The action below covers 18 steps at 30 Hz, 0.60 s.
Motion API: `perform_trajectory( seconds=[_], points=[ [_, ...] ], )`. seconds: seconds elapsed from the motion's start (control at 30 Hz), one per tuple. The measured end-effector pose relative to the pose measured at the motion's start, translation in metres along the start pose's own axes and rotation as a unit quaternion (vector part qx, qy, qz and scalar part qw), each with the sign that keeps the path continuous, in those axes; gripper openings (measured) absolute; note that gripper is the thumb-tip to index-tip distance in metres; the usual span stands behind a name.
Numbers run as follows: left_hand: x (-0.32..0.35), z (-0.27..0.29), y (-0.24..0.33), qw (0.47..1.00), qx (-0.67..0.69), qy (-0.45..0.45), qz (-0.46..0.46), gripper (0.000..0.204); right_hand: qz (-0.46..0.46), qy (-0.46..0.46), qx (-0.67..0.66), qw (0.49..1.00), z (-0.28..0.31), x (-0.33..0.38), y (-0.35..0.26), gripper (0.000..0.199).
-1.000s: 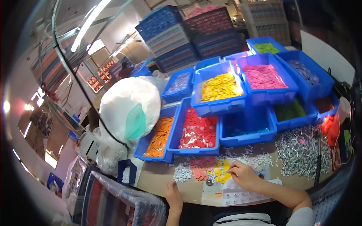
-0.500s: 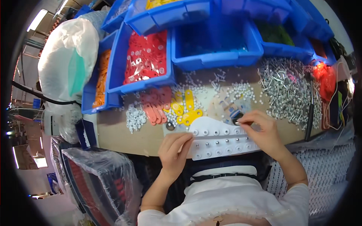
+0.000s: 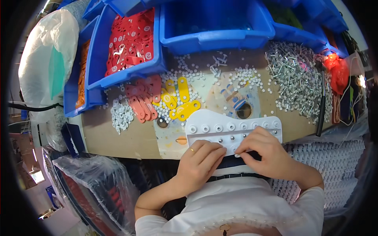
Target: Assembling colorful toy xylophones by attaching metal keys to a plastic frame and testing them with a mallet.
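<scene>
- White jig plate (image 3: 232, 129) lies flat at the table's (image 3: 130, 137) near edge, long axis left-right; I judge it light and stiff, best gripped by its long edges.
- My left hand (image 3: 199, 161) is curled on its near edge; right hand (image 3: 265, 151) pinches there, what it pinches I cannot tell.
- Beyond: yellow tags (image 3: 179, 98), red tags (image 3: 143, 100), blue bins (image 3: 214, 23).

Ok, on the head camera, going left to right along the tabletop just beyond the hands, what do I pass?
Heap of small white caps → salmon-red flat tags → yellow flat tags → white jig plate with studs → pile of metal pins → black rod → red bag.
</scene>
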<state>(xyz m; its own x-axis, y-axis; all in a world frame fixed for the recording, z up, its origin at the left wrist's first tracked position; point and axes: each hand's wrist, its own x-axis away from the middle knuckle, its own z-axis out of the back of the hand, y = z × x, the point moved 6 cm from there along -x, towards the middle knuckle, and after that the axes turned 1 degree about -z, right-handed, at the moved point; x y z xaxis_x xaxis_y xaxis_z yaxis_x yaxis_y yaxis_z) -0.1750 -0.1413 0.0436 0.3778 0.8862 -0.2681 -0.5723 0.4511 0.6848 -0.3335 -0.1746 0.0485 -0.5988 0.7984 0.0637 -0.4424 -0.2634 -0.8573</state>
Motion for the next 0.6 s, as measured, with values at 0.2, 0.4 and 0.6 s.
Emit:
perform_trajectory(
  seconds=[0.2,0.4,0.6],
  points=[
    [0.011,-0.005,0.002,0.998,-0.042,-0.026,-0.038,0.029,-0.003,0.032,0.074,0.997,-0.015,-0.005,0.002,0.011],
    [0.033,-0.012,0.008,0.971,-0.192,-0.021,-0.144,0.034,0.024,0.054,0.129,0.990,-0.018,0.005,0.000,0.015],
    [0.041,-0.018,0.001,0.967,-0.191,0.051,-0.158,0.030,0.082,0.071,0.185,0.977,-0.023,0.006,-0.004,0.023]
  ],
)
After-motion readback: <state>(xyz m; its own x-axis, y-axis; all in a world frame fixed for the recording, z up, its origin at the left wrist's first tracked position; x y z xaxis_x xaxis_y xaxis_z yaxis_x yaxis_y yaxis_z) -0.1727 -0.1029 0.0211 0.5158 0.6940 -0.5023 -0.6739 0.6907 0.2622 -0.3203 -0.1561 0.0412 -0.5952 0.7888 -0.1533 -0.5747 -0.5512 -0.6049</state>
